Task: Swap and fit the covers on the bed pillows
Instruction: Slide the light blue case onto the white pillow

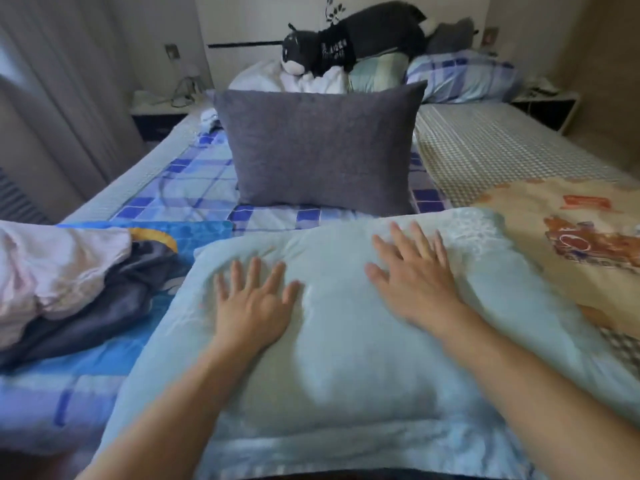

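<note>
- Right now both my palms lie flat on the pale green pillow point(346, 341), which rests across the near end of the bed point(485, 143), close to me.
- My left hand point(254, 306) presses with fingers spread and straight, gripping nothing; I judge it is there to push the filling evenly into the cover.
- My right hand point(415, 275) is spread the same way, a little farther up, so the two together smooth the fabric.
- Behind it the grey pillow point(322, 147) stands upright on the blue checked sheet point(180, 188), probably propped out of the way.
- A heap of pink and dark cloth point(69, 289) sits at my left; these may be spare covers, though I cannot be sure.
- At the headboard a plush cat point(346, 39) lies across more pillows.
</note>
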